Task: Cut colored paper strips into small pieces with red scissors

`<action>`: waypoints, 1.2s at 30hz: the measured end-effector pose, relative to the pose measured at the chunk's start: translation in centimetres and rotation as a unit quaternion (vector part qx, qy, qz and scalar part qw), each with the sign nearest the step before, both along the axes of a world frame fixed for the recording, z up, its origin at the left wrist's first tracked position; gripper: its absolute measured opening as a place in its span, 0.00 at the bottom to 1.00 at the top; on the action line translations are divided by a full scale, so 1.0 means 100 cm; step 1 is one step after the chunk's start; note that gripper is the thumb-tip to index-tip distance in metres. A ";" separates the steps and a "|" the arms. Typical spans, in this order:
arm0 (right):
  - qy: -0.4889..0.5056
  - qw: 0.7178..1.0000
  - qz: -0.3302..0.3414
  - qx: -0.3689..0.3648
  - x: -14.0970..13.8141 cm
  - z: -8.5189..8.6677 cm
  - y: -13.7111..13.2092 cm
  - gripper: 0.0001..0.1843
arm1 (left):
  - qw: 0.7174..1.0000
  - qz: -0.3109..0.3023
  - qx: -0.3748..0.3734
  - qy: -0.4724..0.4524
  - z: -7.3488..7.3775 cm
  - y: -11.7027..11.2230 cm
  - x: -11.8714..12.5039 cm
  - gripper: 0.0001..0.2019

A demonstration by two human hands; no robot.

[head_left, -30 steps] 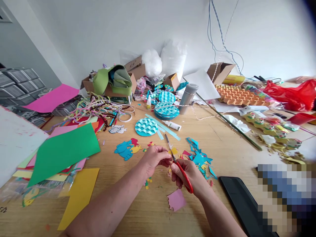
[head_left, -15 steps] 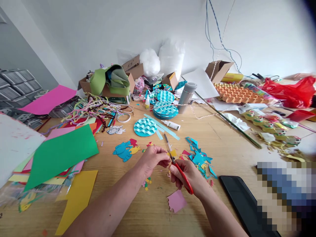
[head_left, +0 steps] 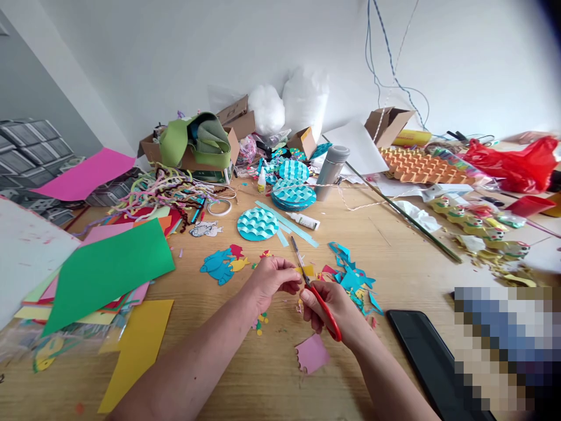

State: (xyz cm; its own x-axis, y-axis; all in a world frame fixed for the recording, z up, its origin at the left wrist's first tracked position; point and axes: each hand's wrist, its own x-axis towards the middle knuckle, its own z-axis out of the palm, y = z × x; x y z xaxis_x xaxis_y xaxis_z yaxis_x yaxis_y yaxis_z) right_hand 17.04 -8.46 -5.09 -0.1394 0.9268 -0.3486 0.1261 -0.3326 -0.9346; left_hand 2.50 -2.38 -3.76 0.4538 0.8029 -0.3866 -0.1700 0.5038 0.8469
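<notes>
A cluttered craft desk (head_left: 263,389), with two hands and red-handled scissors (head_left: 323,304) above it.
The right hand's (head_left: 340,305) grip is clamped on the scissors' handles, the blades pointed away; the left hand (head_left: 274,280) is held just beside the blades, fingertips bunched, whether anything is pinched cannot be told; pink paper (head_left: 313,354) is seen nearer the wearer; yellow paper (head_left: 310,270) is partly hidden behind the blades.
</notes>
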 end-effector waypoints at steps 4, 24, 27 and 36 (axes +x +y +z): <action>0.007 1.000 0.006 0.005 0.000 -0.001 -0.001 0.22 | 1.000 0.004 0.007 -0.004 0.000 0.000 0.000 0.08; 0.009 1.000 0.010 0.006 0.000 -0.003 -0.002 0.21 | 0.999 -0.021 0.024 0.004 0.002 0.000 -0.004 0.06; 0.013 1.000 0.007 0.009 0.000 -0.004 -0.002 0.21 | 0.999 -0.023 0.021 0.007 0.002 0.000 -0.002 0.06; 0.022 1.000 0.006 0.011 0.001 -0.005 -0.001 0.20 | 1.000 -0.018 0.014 0.006 -0.001 0.001 -0.002 0.07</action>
State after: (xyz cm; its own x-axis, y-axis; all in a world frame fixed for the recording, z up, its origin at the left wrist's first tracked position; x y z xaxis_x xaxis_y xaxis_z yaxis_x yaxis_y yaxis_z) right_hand 17.15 -8.59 -5.61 -0.1662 0.9325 -0.3208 0.0889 -0.3098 -0.9466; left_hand 2.33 -2.28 -3.87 0.4786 0.7968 -0.3688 -0.1420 0.4847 0.8631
